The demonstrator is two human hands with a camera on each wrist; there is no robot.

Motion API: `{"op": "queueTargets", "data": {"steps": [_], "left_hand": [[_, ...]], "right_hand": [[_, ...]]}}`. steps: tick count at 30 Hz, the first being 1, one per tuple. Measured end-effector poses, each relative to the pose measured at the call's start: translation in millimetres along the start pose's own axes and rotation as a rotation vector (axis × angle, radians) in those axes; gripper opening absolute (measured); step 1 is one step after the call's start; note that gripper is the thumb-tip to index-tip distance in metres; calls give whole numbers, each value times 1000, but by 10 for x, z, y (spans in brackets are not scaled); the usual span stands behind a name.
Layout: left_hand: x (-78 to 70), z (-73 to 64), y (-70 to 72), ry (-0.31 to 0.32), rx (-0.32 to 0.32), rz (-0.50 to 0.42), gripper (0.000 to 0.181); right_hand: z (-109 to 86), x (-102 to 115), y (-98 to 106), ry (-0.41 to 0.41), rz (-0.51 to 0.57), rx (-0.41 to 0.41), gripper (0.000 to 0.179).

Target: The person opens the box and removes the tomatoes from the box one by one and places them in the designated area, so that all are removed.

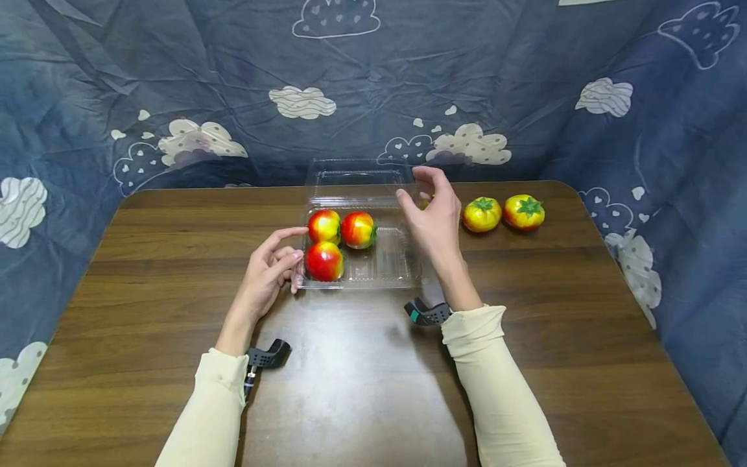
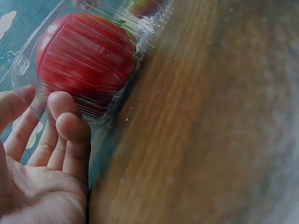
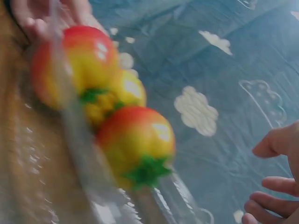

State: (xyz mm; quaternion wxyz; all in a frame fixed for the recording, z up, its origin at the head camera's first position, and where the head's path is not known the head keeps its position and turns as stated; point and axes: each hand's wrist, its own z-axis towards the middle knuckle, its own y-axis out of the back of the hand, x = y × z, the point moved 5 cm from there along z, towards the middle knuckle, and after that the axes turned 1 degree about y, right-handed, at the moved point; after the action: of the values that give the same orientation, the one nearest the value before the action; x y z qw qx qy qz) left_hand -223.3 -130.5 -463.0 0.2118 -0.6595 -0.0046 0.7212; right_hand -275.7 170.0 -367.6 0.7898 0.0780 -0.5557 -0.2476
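Note:
A clear plastic clamshell box (image 1: 397, 259) stands on the table with its lid (image 1: 350, 175) raised at the back. Three shiny red-and-yellow toy tomatoes sit in its left part: a back left one (image 1: 323, 226), one beside it (image 1: 358, 229) and a front one (image 1: 324, 261). My left hand (image 1: 265, 272) is at the left wall, fingertips against the plastic near the front tomato (image 2: 88, 56). Over the box's right rim hovers my right hand (image 1: 434, 217), fingers loosely bent, nothing held. The right wrist view shows this hand (image 3: 280, 172) apart from the tomatoes (image 3: 138, 140).
Two yellow toy tomatoes with green tops, one nearer (image 1: 482, 215) and one farther right (image 1: 524, 212), rest right of the box. Another yellow one is mostly hidden behind my right hand. A blue cloud-print cloth (image 1: 362, 78) hangs behind the wooden table (image 1: 583, 363).

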Motion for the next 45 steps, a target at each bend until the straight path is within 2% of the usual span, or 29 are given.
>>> {"op": "queueTargets", "data": {"steps": [4,9,15,24,29,34,38,45], "left_hand": [[39,25,-38,9,4,1,42],[50,53,-58,15,3,0,42],[30,53,-34,18,-2,2,42],[-13,40,6,15,-2,7,42],[-39,28,28,14,-3,4,43],[-41,25,18,14,3,-4,43],[-31,23,17,11,1,-4,43],[-13,14,6,9,0,-11,42]], "right_hand": [[-75,28,-138,27,-23,78,50],[-126,-2,-245,35,-16,134,50],[-137,-54,-368,3,28,202,45],[-186,-108,-555,-31,15,395,40],[-230,-103,-635,-32,-48,495,45],[-260,-92,-664,8,-130,585,53],[-267,-101,-674,12,-144,621,58],[-278,-109,-661,1,-168,630,59]]}}
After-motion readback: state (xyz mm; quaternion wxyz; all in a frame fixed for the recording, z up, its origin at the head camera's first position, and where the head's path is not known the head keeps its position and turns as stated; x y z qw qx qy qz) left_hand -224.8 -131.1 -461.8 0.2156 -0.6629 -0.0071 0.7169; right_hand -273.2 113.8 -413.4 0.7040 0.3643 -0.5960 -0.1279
